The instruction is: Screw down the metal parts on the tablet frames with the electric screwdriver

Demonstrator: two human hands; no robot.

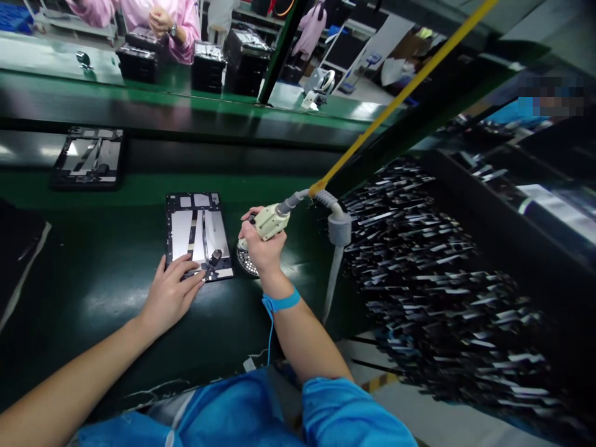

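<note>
An opened tablet (pixel 180 236), its back cover off and its inner plates and ribbon cables showing, lies on the green bench. My left hand (pixel 172 288) rests on the tablet's lower edge with fingers stretched out and apart. Just to the right, my right hand (pixel 263 245) is wrapped around a cream electric screwdriver (pixel 271 222). Its grey cable (pixel 336 273) leads off from the top end. Below that hand sits a round dish with a perforated surface (pixel 246 259); the hand hides part of it and the screwdriver's tip. A blue wrist strap (pixel 284 302) circles my right wrist.
Another opened tablet (pixel 88 158) lies at the upper left, near a dark raised conveyor edge. A yellow strap (pixel 400 99) runs diagonally to the screwdriver. Many dark tablet parts stand in rows in a rack (pixel 433 279) at right. Across the line, a person in pink (pixel 184 25) works beside stacked tablets (pixel 207 65).
</note>
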